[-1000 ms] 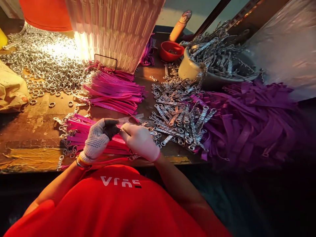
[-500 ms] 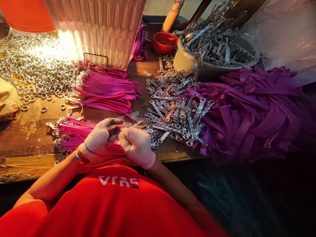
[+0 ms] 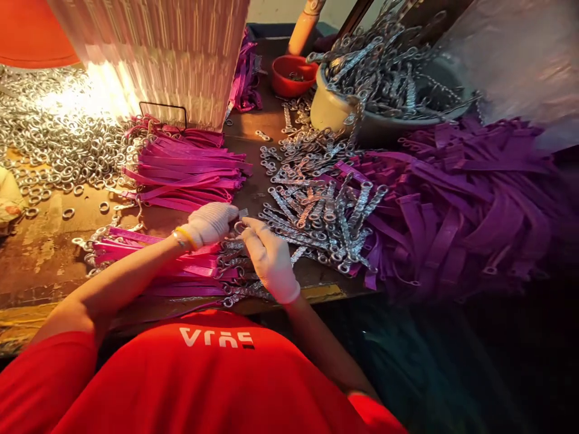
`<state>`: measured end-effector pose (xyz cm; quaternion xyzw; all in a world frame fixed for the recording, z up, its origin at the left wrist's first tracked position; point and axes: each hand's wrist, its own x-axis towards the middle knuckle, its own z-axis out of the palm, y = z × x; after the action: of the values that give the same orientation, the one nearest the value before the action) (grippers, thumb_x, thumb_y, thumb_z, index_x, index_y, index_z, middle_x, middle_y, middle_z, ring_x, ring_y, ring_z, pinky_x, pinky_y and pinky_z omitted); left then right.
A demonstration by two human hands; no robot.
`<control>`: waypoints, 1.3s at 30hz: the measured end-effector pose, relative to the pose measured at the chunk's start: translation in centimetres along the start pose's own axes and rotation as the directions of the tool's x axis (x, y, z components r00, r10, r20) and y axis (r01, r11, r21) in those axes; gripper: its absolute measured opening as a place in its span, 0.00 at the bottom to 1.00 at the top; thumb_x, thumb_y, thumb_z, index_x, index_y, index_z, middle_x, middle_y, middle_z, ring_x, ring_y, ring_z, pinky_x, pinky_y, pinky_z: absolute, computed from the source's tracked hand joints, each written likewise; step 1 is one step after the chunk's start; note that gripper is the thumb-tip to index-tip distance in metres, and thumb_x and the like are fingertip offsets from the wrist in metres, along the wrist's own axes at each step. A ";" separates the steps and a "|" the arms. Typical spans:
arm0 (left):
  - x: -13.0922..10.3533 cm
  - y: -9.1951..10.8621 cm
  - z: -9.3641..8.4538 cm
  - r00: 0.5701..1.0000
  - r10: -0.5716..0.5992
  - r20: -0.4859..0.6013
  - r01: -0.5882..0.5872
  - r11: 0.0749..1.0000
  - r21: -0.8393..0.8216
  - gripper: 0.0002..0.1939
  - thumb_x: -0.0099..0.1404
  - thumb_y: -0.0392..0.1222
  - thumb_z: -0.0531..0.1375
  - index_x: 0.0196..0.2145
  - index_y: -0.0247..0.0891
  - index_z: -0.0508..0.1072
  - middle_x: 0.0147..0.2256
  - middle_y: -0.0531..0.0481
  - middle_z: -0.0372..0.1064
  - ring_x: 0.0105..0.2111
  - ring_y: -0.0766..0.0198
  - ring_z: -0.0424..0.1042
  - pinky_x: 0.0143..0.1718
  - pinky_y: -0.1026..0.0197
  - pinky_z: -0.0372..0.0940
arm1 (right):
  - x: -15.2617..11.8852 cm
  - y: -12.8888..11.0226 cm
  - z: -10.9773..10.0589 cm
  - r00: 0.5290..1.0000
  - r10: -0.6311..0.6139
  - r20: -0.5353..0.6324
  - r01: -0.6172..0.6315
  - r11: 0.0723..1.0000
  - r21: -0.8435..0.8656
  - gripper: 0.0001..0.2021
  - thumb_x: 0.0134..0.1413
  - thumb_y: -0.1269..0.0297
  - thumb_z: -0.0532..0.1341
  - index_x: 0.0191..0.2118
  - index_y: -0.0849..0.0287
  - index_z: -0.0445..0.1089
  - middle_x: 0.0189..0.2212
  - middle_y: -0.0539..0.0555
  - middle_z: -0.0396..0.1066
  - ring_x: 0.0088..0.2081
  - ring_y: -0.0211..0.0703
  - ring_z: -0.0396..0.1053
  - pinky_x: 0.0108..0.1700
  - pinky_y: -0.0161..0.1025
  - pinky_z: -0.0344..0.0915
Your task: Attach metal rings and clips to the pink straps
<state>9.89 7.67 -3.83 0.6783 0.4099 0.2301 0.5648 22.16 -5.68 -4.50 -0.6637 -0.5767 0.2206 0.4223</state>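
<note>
My left hand (image 3: 210, 224), in a white knit glove, is closed above a row of pink straps (image 3: 156, 262) with metal ends. What its fingers grip is hidden; a small translucent piece (image 3: 243, 213) shows by the fingertips. My right hand (image 3: 272, 260), gloved too, pinches a metal ring (image 3: 239, 228) between thumb and fingers, close to the left fingertips. Beneath the hands, braided metal links (image 3: 233, 256) extend from the straps. Just right of my right hand lies a heap of loose silver links (image 3: 323, 208).
Many metal rings (image 3: 67, 138) cover the table's left. Another pink strap bundle (image 3: 190, 163) lies before a ribbed translucent panel (image 3: 154, 54). Behind are a red bowl (image 3: 289, 84) and a pale tub (image 3: 332, 102) heaped with metal links. A purple strap pile (image 3: 470, 205) spreads at right.
Both hands have moved slightly right and away from my body. The left hand has turned back-up, and a ring now shows at the right fingertips. The whole view has shifted a little.
</note>
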 end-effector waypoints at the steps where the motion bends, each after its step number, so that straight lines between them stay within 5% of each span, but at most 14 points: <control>1: -0.9 0.1 -0.8 0.997 -0.015 0.069 0.016 1.000 -0.021 0.06 0.52 0.28 0.65 0.21 0.32 0.73 0.16 0.55 0.61 0.18 0.71 0.60 0.21 0.68 0.53 | 0.2 -0.1 0.2 0.999 -0.044 -0.007 0.044 0.999 -0.002 0.17 0.69 0.60 0.51 0.54 0.61 0.71 0.48 0.59 0.77 0.48 0.46 0.74 0.52 0.41 0.67; 3: -3.4 0.4 -2.7 0.977 -0.078 0.199 0.098 0.991 -0.093 0.04 0.60 0.37 0.63 0.29 0.34 0.74 0.18 0.55 0.64 0.15 0.72 0.57 0.17 0.68 0.49 | 0.5 -0.6 0.6 0.990 -0.143 0.018 0.143 0.989 -0.025 0.16 0.68 0.63 0.51 0.53 0.59 0.71 0.49 0.59 0.77 0.50 0.46 0.74 0.54 0.41 0.66; 5: -6.1 0.8 -4.2 0.964 -0.148 0.220 0.190 0.964 -0.187 0.12 0.66 0.46 0.60 0.30 0.36 0.72 0.18 0.55 0.61 0.14 0.72 0.52 0.15 0.67 0.46 | 0.7 -1.2 1.2 0.975 -0.206 0.088 0.212 0.975 -0.066 0.15 0.68 0.65 0.51 0.53 0.58 0.71 0.47 0.57 0.77 0.48 0.46 0.74 0.52 0.40 0.67; 9: -10.3 1.4 -5.0 0.981 -0.186 0.050 0.191 0.971 -0.141 0.21 0.68 0.54 0.59 0.23 0.37 0.65 0.16 0.56 0.57 0.14 0.72 0.52 0.15 0.66 0.46 | 0.3 -3.0 2.7 0.932 -0.271 0.239 0.332 0.904 -0.269 0.15 0.68 0.66 0.50 0.51 0.59 0.72 0.40 0.57 0.78 0.40 0.46 0.74 0.43 0.38 0.65; 14: -12.3 0.7 -4.9 0.991 -0.129 -0.048 0.132 0.989 0.069 0.22 0.68 0.53 0.59 0.21 0.37 0.64 0.16 0.55 0.59 0.17 0.70 0.56 0.19 0.64 0.49 | -0.8 -4.0 4.1 0.890 -0.340 0.303 0.450 0.758 -0.472 0.16 0.69 0.66 0.49 0.52 0.62 0.71 0.34 0.59 0.74 0.34 0.46 0.69 0.36 0.40 0.58; 20: -13.4 -0.1 -5.0 0.993 -0.078 -0.093 0.086 0.993 0.077 0.20 0.69 0.52 0.57 0.23 0.38 0.65 0.16 0.55 0.59 0.18 0.69 0.54 0.21 0.64 0.48 | -1.5 -4.3 4.1 0.880 -0.376 0.291 0.472 0.765 -0.438 0.14 0.69 0.67 0.50 0.51 0.60 0.71 0.36 0.57 0.75 0.37 0.45 0.70 0.39 0.39 0.59; 27: -14.1 -1.9 -4.3 0.996 0.086 -0.028 -0.073 0.950 0.304 0.12 0.67 0.45 0.58 0.27 0.37 0.70 0.25 0.51 0.68 0.26 0.65 0.62 0.28 0.64 0.54 | -1.5 -4.7 4.4 0.899 -0.315 0.305 0.423 0.805 -0.416 0.14 0.69 0.66 0.51 0.52 0.60 0.71 0.37 0.58 0.77 0.40 0.47 0.73 0.43 0.39 0.63; 31: -14.1 -3.1 -4.7 0.997 0.052 0.051 -0.061 0.979 0.196 0.13 0.68 0.47 0.57 0.29 0.36 0.71 0.26 0.52 0.68 0.26 0.65 0.62 0.29 0.64 0.56 | -1.6 -5.1 4.4 0.912 -0.284 0.297 0.381 0.855 -0.353 0.14 0.68 0.66 0.52 0.54 0.60 0.70 0.43 0.60 0.77 0.44 0.48 0.74 0.47 0.40 0.66; 35: -14.4 -3.6 -4.9 0.997 0.064 -0.048 -0.055 0.982 0.178 0.17 0.69 0.51 0.58 0.29 0.35 0.72 0.26 0.52 0.67 0.28 0.66 0.61 0.30 0.65 0.56 | -1.1 -5.9 3.7 0.871 -0.166 0.462 0.356 0.862 -0.361 0.24 0.63 0.61 0.60 0.63 0.60 0.62 0.47 0.60 0.77 0.46 0.51 0.75 0.46 0.41 0.67; 39: -15.1 -4.2 -4.1 0.984 0.122 -0.128 -0.073 0.940 0.333 0.15 0.66 0.45 0.59 0.25 0.35 0.70 0.23 0.51 0.66 0.25 0.65 0.61 0.29 0.64 0.53 | -0.7 -6.0 3.7 0.823 0.013 0.567 0.348 0.778 -0.523 0.15 0.63 0.60 0.59 0.51 0.61 0.71 0.36 0.59 0.79 0.38 0.52 0.77 0.37 0.40 0.64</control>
<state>-2.98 -2.15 -4.54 0.7633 0.4486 0.2362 0.4004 15.64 -5.30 -1.82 -0.6161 -0.7704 0.1618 0.0255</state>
